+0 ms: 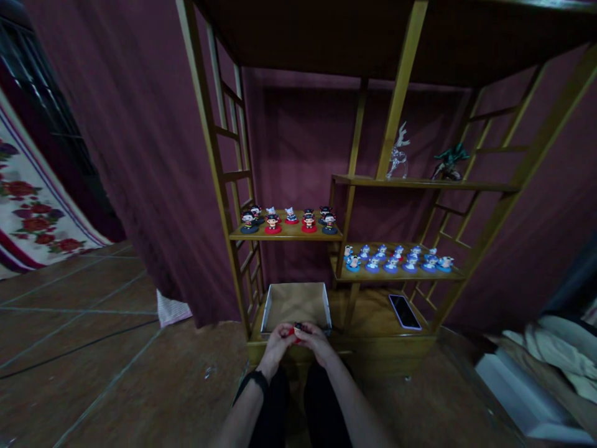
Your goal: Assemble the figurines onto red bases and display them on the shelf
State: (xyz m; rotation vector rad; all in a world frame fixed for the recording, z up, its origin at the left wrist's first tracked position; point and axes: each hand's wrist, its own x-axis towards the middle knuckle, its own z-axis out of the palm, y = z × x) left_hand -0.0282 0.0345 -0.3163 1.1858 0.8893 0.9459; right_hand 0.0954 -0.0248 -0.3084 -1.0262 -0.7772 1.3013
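Note:
Between my fingertips is a small figurine [297, 328] with a black top and a red base, partly covered by the fingers. My left hand [278, 342], with a dark band on its wrist, grips it from the left. From the other side my right hand [314, 340] pinches it. Both hands are at the front edge of an open cardboard box [296, 302], whose visible floor is bare brown. Above the box, a wooden shelf [291, 235] carries several figurines on red or dark bases, such as a red-based figurine [273, 224] in the front row.
Several blue and purple figurines [390, 264] stand in rows on the right shelf. A phone [404, 312] lies below them. Higher up are a clear deer ornament [398, 155] and a dark green sculpture [450, 163]. Wooden posts [349, 214] divide the compartments. A cable [79, 348] crosses the floor.

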